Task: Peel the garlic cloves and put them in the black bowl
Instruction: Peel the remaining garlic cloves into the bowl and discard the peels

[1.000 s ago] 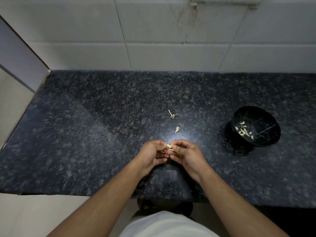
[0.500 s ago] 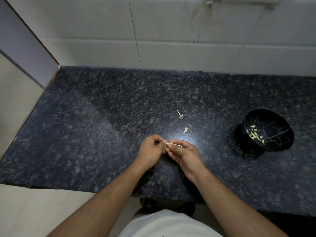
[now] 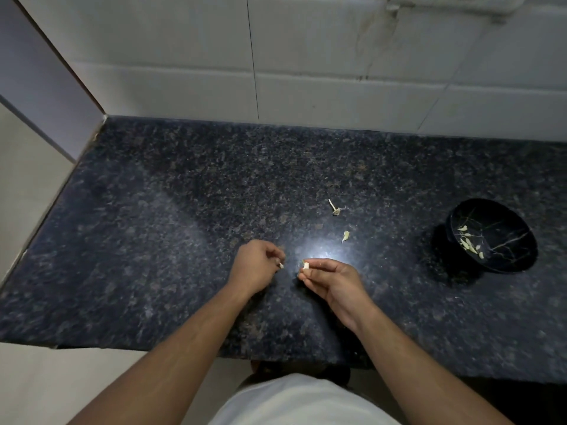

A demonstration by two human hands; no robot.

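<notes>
Dark speckled stone counter [image 3: 153, 240], white tiled wall [image 3: 306, 72] behind. Left hand [image 3: 256, 266]: fingers curled, a small pale scrap [image 3: 281, 265] pinched at the tips; whether skin or clove cannot be told. Right hand [image 3: 331, 279]: palm turned up, thumb and forefinger pinching a garlic clove [image 3: 306, 265]; hands apart, a short gap between them. Loose bits on the counter beyond the hands: a stem piece [image 3: 335, 208], a pale sliver [image 3: 345, 236]. Black bowl [image 3: 503, 259], far right, well apart from both hands, holding several pale cloves [image 3: 468, 242].
</notes>
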